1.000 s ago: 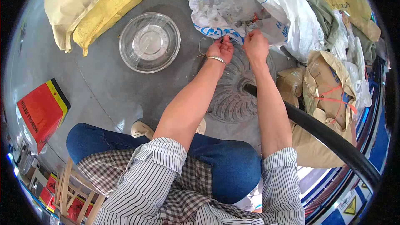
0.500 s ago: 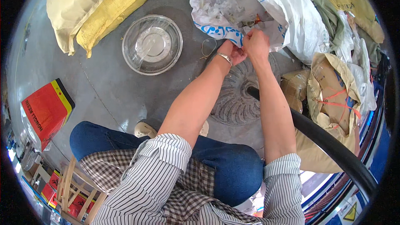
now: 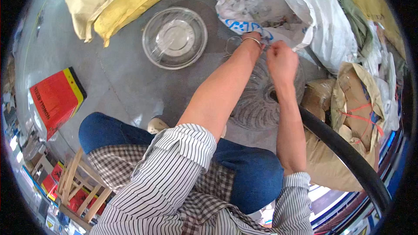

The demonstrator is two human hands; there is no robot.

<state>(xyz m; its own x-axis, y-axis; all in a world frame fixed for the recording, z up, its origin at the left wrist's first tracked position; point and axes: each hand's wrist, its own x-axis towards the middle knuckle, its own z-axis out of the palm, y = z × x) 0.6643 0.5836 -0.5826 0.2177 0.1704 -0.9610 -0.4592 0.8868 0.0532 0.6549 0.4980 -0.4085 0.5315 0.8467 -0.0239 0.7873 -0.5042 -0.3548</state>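
at the white bag's near rim (image 3: 242, 27), the right grip (image 3: 282, 57) curls closed, the left grip (image 3: 256, 37) half-hidden, both holds unclear.

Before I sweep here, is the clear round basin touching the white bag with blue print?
No, a strip of grey floor shows between the clear round basin and the white bag.

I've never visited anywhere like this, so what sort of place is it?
Probably a workshop or storeroom, though I can't say which: a large yellow sack and an open white bag sit near a heavy-looking, round ridged base on grey floor.
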